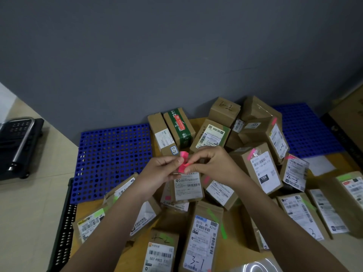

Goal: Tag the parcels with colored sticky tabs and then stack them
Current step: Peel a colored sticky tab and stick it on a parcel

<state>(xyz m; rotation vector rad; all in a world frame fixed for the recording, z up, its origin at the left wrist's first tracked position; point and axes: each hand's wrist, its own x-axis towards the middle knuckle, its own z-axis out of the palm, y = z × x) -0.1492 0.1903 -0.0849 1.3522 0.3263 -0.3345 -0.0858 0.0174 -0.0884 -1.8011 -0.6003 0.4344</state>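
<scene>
Both hands meet above a heap of brown cardboard parcels. My left hand (160, 169) and my right hand (211, 163) pinch a small pad of pink sticky tabs (183, 161) between their fingertips. Directly below them lies a parcel with a white shipping label (187, 186). Several parcels carry tabs: a pink one on the box marked 15H (259, 167), a green one on the box marked 3-1 (202, 238). The box marked 6-2 (225, 111) stands at the back of the heap.
A blue perforated plastic pallet (112, 158) lies left of the heap and another (306, 128) at the back right. A black crate edge (64, 232) runs along the lower left. A black hand trolley (17, 144) sits at far left. A grey wall stands behind.
</scene>
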